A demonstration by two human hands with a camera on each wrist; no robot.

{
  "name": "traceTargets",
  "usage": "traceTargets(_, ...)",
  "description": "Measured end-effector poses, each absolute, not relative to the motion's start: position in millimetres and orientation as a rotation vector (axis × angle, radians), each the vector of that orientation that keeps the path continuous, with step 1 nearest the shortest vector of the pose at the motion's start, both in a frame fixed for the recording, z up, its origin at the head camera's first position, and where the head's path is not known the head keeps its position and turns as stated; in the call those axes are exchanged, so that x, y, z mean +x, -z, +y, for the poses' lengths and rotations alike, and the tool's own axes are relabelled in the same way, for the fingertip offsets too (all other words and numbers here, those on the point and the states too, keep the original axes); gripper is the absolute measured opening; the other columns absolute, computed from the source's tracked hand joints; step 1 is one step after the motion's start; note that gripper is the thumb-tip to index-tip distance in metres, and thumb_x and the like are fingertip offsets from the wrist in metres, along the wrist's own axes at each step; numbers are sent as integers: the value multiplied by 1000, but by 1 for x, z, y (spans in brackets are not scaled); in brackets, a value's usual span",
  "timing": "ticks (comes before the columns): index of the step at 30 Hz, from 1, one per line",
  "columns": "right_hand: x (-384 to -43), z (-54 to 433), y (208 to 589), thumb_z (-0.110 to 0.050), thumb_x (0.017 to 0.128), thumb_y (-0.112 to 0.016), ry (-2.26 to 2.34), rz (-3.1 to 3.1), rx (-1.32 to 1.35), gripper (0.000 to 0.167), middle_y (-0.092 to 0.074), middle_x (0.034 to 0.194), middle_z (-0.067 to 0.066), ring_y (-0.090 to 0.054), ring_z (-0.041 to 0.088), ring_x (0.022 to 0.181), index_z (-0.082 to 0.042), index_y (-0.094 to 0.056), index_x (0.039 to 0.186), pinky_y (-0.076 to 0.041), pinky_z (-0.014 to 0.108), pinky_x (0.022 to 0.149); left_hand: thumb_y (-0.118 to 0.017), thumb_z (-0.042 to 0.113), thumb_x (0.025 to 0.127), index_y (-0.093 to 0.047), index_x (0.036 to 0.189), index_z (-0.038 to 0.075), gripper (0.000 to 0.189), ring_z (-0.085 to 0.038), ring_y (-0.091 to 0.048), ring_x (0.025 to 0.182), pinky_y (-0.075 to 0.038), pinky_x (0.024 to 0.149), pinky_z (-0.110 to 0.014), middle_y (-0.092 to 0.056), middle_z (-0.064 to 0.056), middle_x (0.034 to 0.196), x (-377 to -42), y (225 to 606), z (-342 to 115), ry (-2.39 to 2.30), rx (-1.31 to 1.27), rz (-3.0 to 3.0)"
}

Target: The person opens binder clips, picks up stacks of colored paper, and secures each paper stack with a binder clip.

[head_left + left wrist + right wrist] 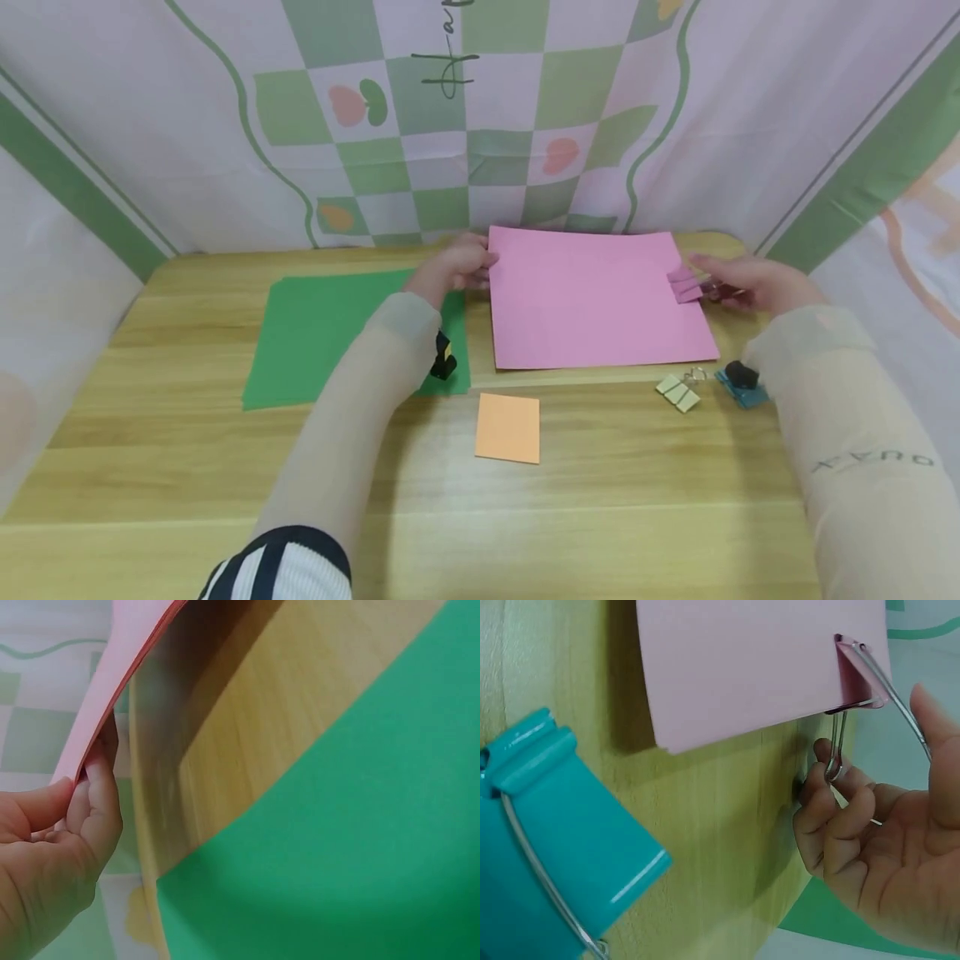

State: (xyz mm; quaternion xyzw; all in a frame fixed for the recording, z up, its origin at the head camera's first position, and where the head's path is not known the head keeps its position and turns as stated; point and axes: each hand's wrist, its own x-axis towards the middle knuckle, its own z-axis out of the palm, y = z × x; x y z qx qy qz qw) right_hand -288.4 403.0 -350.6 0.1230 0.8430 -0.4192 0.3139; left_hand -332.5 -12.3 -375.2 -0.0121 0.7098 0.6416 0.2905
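A stack of pink paper [585, 304] is raised off the table at its edges. My left hand [457, 262] pinches its left edge near the far corner, thumb on top and fingers beneath, as the left wrist view confirms. A pink binder clip [684, 285] sits over the stack's right edge. My right hand [757, 285] holds the clip's wire handles, which are spread apart in the right wrist view. There the thumb is against one handle, with curled fingers [844, 825] at the other. The clip's grip on the sheets is partly hidden.
Green paper [322, 333] lies at the left, partly under my left forearm. An orange sticky-note pad [507, 428] is front centre. To its right are a pale yellow binder clip [678, 393] and a teal binder clip [577, 840]. A patterned curtain [510, 108] hangs behind the table.
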Motion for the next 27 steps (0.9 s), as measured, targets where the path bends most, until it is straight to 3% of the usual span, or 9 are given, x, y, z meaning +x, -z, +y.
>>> traceTargets(4,-290,398,351,-55,99,-49,1062,2258,314,49,-57,83,-7,-54,7,74,-8,-58,100,-52,20,70,-45,3,103,-54,109,3,11,-14,-53,66,-52,64,-26,-52,-4,77,-331,378,-12,-1666,-35,1901)
traceTargets(9,-293,395,354,-44,100,-54,1071,2253,356,56,-55,79,-3,-56,4,69,9,-44,115,-55,18,67,-42,1,103,-54,131,-1,30,-16,-55,75,-55,77,-30,-55,-6,85,-328,383,-8,-1640,-32,1932)
traceTargets(15,-295,397,351,-43,100,-55,1037,2228,346,45,-54,81,-3,-55,7,76,2,-50,104,-56,19,72,-43,0,102,-56,132,1,33,-19,-60,79,-58,82,-34,-59,-9,88,-330,386,-7,-1675,-51,1918)
traceTargets(18,-295,397,349,-43,100,-55,1020,2223,349,41,-54,82,-3,-56,8,77,-2,-53,98,-56,20,74,-44,1,102,-52,140,3,38,-18,-59,80,-56,81,-32,-58,-8,90,-328,383,-6,-1654,-61,1937)
traceTargets(24,-295,398,344,-40,102,-53,989,2234,325,43,-59,84,2,-61,11,79,3,-55,101,-59,26,79,-46,2,103,-49,144,5,41,-16,-55,76,-52,66,-25,-53,-6,87,-329,382,-5,-1647,-92,1911)
traceTargets(27,-294,399,340,-41,102,-51,934,2279,279,52,-62,88,5,-64,14,80,11,-52,108,-60,32,82,-48,1,102,-49,143,4,41,-16,-54,76,-52,64,-24,-53,-6,87,-329,383,-5,-1658,-84,1902)
